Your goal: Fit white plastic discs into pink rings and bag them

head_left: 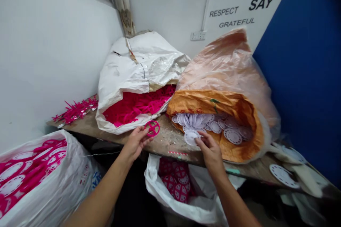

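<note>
Between the thumb and fingers of my left hand (135,142) is a pink plastic ring with crossed spokes (152,128). My right hand (210,149) pinches a white perforated disc (191,137) by its right edge. Both pieces are held above the table's front edge, apart from each other. Behind my left hand, a white sack (144,60) lies with its mouth towards me, full of pink plastic parts (133,106). Just beyond my right hand, an orange sack (213,101) holds many loose white discs (234,135).
Below the table edge, an open white bag (157,181) contains pink-and-white discs (178,184). A bigger white bag (77,170) at left holds similar pieces. Pink star-like parts (77,110) lie on the table's left end. A large white disc (283,176) rests at right, near a blue panel (306,71).
</note>
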The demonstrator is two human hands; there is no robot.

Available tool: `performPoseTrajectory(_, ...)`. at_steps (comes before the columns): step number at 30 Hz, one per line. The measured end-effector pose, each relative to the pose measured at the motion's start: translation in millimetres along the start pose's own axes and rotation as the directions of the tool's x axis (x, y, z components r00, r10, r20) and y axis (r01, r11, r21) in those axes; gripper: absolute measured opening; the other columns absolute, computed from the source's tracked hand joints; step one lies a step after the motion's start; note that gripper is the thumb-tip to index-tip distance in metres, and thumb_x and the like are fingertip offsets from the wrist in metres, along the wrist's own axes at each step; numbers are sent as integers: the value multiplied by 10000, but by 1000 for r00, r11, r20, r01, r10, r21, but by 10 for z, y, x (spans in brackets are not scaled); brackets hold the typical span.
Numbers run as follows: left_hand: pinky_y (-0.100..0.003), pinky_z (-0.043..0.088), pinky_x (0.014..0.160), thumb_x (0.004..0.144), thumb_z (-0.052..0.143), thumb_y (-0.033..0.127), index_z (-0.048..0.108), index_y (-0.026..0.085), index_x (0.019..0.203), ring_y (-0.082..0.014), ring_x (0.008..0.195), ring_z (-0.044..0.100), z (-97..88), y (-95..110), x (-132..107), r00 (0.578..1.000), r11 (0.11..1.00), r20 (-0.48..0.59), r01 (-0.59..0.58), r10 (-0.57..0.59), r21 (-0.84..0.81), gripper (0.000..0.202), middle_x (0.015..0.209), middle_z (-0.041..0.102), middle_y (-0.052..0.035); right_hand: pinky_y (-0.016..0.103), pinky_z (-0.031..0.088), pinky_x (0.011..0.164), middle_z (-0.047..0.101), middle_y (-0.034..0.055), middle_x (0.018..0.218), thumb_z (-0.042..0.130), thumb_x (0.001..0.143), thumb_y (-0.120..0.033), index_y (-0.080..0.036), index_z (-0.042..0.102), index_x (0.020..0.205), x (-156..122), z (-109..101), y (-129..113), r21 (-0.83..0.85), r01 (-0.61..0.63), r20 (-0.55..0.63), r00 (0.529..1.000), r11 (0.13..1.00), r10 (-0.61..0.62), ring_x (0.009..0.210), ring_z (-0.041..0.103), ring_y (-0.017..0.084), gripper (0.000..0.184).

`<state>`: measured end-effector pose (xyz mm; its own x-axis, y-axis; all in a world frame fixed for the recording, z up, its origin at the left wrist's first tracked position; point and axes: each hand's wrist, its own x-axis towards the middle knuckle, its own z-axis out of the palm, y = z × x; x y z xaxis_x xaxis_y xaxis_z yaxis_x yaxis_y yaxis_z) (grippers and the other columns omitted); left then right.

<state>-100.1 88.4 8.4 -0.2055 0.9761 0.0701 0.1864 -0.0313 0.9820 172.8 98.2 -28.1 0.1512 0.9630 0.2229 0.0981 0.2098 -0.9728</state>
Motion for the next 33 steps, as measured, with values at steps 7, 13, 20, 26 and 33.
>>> performPoseTrajectory(7, -264, 555, 728, 766, 677, 267, 519, 192, 1121, -138, 792, 666, 804, 40, -710, 895, 735, 323, 440, -309, -516, 396, 1015, 661, -65, 311, 486, 756, 661, 48, 953, 598, 800, -308, -208, 651, 1025, -371, 124, -257, 42, 69, 155, 985, 997, -75, 829, 607, 176, 251)
performPoseTrajectory(13, -301, 562, 705, 826, 556, 404, 573, 171, 1146, -224, 973, 624, 999, -55, -835, 945, 924, 284, 245, -160, -295, 396, 1156, 620, -97, 343, 466, 839, 657, 61, 1024, 542, 841, -261, -278, 681, 1088, -484, -13, -68, -201, 243, 256, 948, 949, -189, 940, 603, 198, 284)
performPoseTrajectory(20, -359, 437, 953, 868, 481, 347, 649, 175, 1057, -234, 1044, 600, 921, -67, -824, 969, 989, 214, -137, 120, 62, 305, 1068, 680, -81, 303, 482, 721, 698, 30, 887, 538, 844, -301, -229, 679, 1027, -465, -25, -129, -84, 3, 382, 924, 996, 29, 760, 624, 176, 242)
performPoseTrajectory(26, -309, 548, 697, 823, 550, 380, 447, 177, 1240, -224, 905, 657, 898, -87, -916, 922, 962, 364, 209, -134, -176, 475, 1098, 648, -100, 275, 481, 664, 659, 20, 885, 537, 833, -325, -211, 587, 1077, -525, -6, -63, 88, -173, 416, 901, 981, 121, 694, 607, 149, 274)
performPoseTrajectory(33, -287, 530, 638, 821, 534, 367, 471, 147, 1200, -188, 727, 669, 859, -172, -939, 911, 969, 380, 219, -160, -117, 443, 967, 684, -97, 279, 465, 724, 675, 14, 887, 587, 787, -282, -227, 568, 1135, -434, -80, -161, -204, 49, 519, 852, 978, 66, 799, 617, 168, 353)
